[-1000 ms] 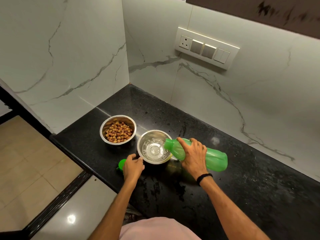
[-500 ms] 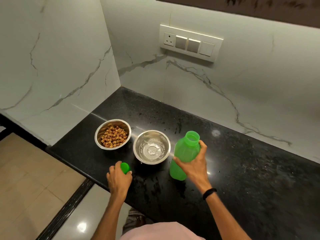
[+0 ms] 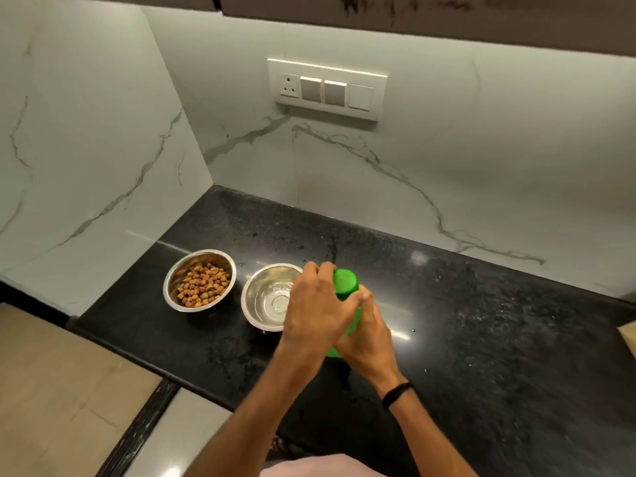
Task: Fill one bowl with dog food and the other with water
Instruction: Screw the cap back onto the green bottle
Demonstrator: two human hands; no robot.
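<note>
A: Where stands the green bottle (image 3: 345, 282)?
B: Upright on the black counter (image 3: 481, 321), touching the water bowl (image 3: 266, 297) at its 3 o'clock. Right hand (image 3: 370, 330) grips its body, left hand (image 3: 315, 308) clasps the cap.
A: Free room?
B: Toward 3 o'clock. The food bowl (image 3: 200, 280) stands near the left edge.

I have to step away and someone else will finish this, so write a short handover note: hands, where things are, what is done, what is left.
Left hand: on the green cap at the top of the green plastic bottle, apparently putting it on.
Right hand: gripping the bottle's body, upright on the black stone counter.
Left steel bowl: holds brown kibble.
Right steel bowl: beside it, holds some clear water, partly hidden by the left hand.
Done: both bowls filled.
Left: finish closing the cap; whether it is tight cannot be seen. Then set the bottle aside.
</note>
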